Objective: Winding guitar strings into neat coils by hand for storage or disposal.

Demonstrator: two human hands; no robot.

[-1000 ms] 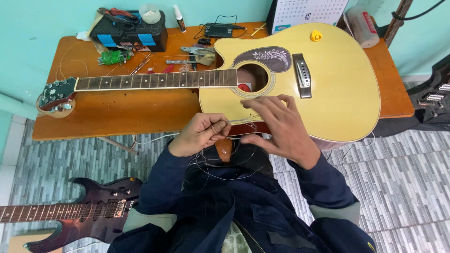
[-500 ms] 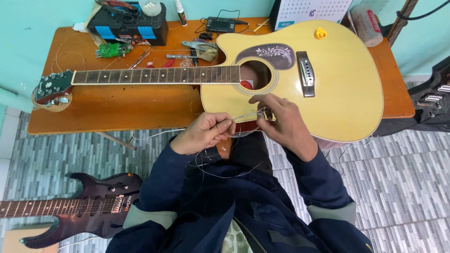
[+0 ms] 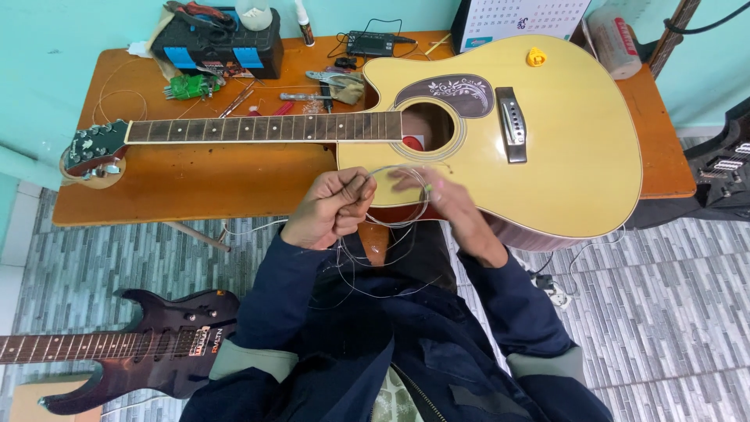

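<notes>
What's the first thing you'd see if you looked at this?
The big yellow guitar lying flat across the wooden table, with no strings on it. Just in front of it, the left hand and right hand hold a thin coiled string. A dark electric guitar lies on the floor, lower left.

Left hand [image 3: 332, 207]: fingers curled shut, pinching, knuckles up. Right hand [image 3: 445, 199]: blurred, fingers bent, just right of the left. Both forearms in dark blue sleeves, converging far from the body.
</notes>
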